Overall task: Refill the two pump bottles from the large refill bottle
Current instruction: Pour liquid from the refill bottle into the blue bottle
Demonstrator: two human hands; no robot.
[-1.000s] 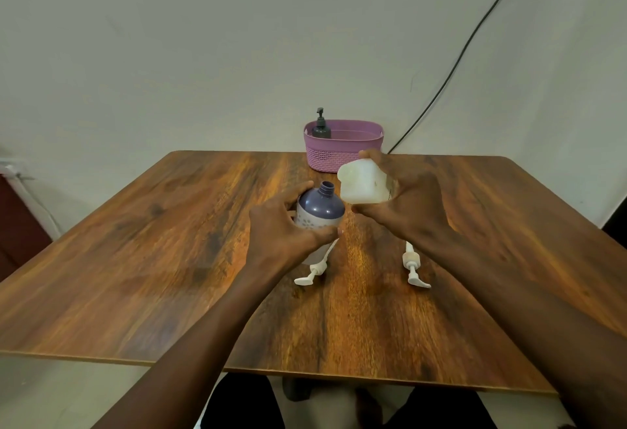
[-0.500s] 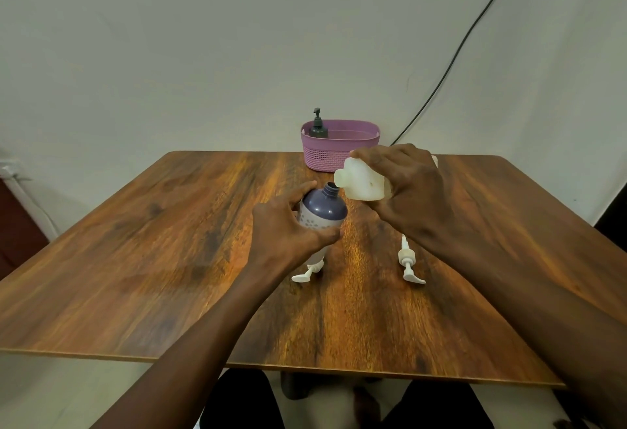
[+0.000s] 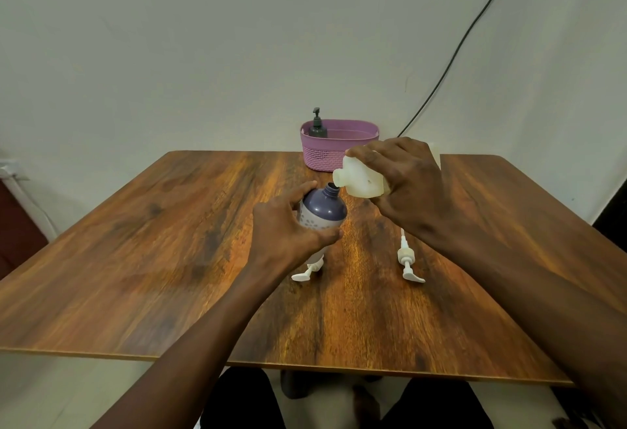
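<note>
My left hand (image 3: 288, 228) grips a purple pump bottle (image 3: 322, 213) that stands on the table with its neck uncapped. My right hand (image 3: 403, 184) holds the large cream refill bottle (image 3: 361, 181) tipped on its side, its mouth right above and touching the purple bottle's neck. Two white pump heads lie on the table: one (image 3: 307, 272) just in front of the purple bottle, partly hidden by my left hand, the other (image 3: 409, 260) under my right wrist. No liquid stream is visible.
A pink woven basket (image 3: 339, 153) stands at the table's far edge with a dark pump bottle (image 3: 318, 126) inside it. A black cable (image 3: 451, 55) runs down the wall behind. The wooden table (image 3: 135, 259) ends close to my knees.
My right hand has tilted the refill bottle further over and brought its mouth down to the purple bottle's neck. The left hand keeps its hold on the purple bottle.
</note>
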